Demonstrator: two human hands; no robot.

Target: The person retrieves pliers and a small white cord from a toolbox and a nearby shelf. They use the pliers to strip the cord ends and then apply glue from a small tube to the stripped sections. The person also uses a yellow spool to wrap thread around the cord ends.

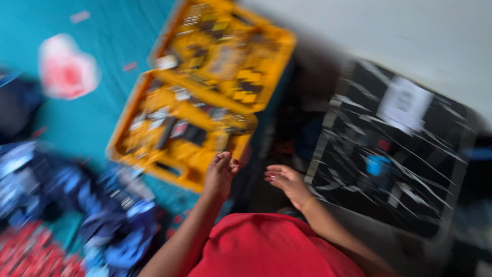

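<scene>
The red sleeve and chest of the person fill the bottom of the view, nearest the camera, and both forearms rise from it. The left hand has its fingers curled loosely inward, holding nothing that can be made out; its fingertips sit right at the near edge of the open yellow tool case, touching or just short of it, the blur hides which. The right hand lies flat, fingers spread a little and empty, just beside the left and near the corner of a dark box with pale streaks. I judge the work to be at the reaching stage: nothing is gripped, and the left hand is closest to the lower tray. Any pick from there would call for steadying the view first, then closing on one small part without disturbing its neighbours. The case lies hinged open in two halves on a teal cloth; both halves hold many small dark and pale pieces, too smeared to name. The dark box shows a white sheet and a small blue thing inside. Blue patterned fabric lies to the left
</scene>
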